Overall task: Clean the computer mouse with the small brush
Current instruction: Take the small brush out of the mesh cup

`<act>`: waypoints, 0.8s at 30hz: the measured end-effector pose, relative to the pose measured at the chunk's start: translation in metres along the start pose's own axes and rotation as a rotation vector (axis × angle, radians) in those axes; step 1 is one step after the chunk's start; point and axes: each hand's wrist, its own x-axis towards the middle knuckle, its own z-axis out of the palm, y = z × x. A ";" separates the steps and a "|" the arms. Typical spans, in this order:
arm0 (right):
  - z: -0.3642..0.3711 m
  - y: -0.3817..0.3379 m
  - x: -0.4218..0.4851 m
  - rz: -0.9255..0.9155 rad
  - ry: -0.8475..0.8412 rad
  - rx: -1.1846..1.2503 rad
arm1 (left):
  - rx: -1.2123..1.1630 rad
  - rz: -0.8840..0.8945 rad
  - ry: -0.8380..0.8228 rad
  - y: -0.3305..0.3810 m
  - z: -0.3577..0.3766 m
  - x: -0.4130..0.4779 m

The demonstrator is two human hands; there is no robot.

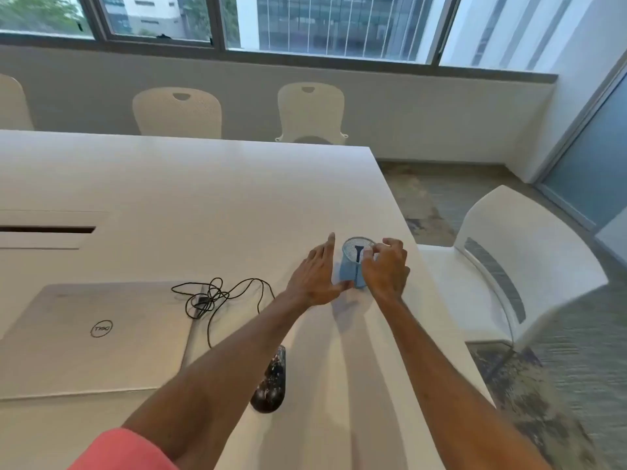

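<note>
Tabletop (203, 198): left hand (315, 276) flat beside cup (349, 268), right hand (386, 269) curled on rim.

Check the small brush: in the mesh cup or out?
In. The brush shows dark inside the upright mesh cup; right hand at its rim, left hand against its side.
</note>
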 end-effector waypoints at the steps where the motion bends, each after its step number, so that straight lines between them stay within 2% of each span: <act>1: 0.003 0.000 0.003 0.023 -0.014 0.002 | -0.011 0.014 0.001 0.000 0.002 0.004; 4: 0.010 0.003 0.010 0.087 -0.055 -0.013 | -0.070 0.000 -0.043 0.003 0.003 0.014; 8: 0.018 0.006 0.019 0.120 -0.084 0.010 | -0.071 0.080 -0.061 0.004 0.017 0.031; 15: 0.029 0.004 0.021 0.209 -0.064 0.097 | -0.213 0.031 0.083 0.002 0.030 0.036; 24: 0.027 0.000 0.019 0.240 -0.028 0.158 | -0.186 0.007 0.072 0.003 0.026 0.036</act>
